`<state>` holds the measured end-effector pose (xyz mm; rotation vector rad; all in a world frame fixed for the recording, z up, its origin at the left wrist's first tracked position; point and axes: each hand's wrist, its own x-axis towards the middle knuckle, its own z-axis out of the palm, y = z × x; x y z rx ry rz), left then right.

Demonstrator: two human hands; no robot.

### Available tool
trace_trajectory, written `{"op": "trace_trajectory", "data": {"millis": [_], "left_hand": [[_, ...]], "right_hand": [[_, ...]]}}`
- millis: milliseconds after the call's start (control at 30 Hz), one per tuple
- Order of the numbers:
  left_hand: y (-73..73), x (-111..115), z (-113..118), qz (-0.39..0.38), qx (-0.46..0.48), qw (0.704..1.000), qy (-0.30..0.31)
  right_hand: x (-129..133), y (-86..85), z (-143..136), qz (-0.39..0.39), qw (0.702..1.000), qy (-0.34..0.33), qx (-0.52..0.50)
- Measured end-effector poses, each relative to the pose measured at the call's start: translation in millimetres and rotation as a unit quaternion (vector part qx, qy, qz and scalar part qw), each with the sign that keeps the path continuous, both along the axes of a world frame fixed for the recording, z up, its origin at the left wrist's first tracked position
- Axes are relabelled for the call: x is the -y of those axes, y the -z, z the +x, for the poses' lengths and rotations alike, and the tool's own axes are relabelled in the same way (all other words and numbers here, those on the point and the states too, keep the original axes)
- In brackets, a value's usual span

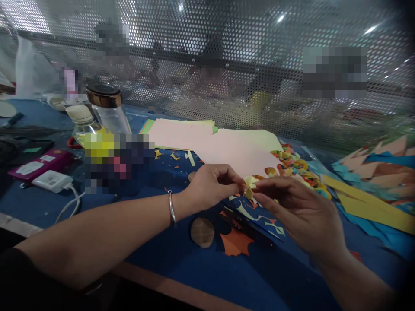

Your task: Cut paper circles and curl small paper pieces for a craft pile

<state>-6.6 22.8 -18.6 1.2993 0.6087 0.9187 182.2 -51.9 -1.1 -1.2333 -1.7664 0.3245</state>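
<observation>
Left hand [207,185] closed in a pinch, thumb and finger gripping one side of a small paper piece [249,185]; right hand [308,211] loosely curled, fingertips at its other side. Pale yellow, thin and crumpled-looking, with petal-like folds on top and a darker yellow part below, finer creases too small to tell. Held at the near edge of the pink sheet [233,149]. To the right of the pink sheet, a heap of curled paper bits [292,166] in orange, yellow and green; nearer than the pink sheet, a spiky orange scrap [236,242] and a round brown piece [202,232]; left of it, a clear bottle [112,114]
</observation>
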Motion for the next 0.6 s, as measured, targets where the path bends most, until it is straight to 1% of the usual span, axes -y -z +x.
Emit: {"op": "trace_trajectory", "data": {"millis": [133,333,533,600], "left_hand": [[-2.4,1.0,-1.7,0.029,-0.030,0.999,-0.026],[-5.8,3.9,-6.4,0.122,-0.094,0.985,-0.081],[-6.6,6.2,-7.9,0.168,-0.135,0.970,-0.116],[-6.8,6.2,-8.8,0.183,-0.144,0.965,-0.119]], "right_hand": [[0.3,-1.0,0.8,-0.008,1.000,0.013,0.007],[-1.8,-1.2,0.5,0.004,1.000,0.017,-0.013],[-3.4,-1.8,-3.7,-0.013,0.998,0.020,-0.059],[-1.8,-0.1,-4.1,-0.006,0.998,0.029,-0.051]]}}
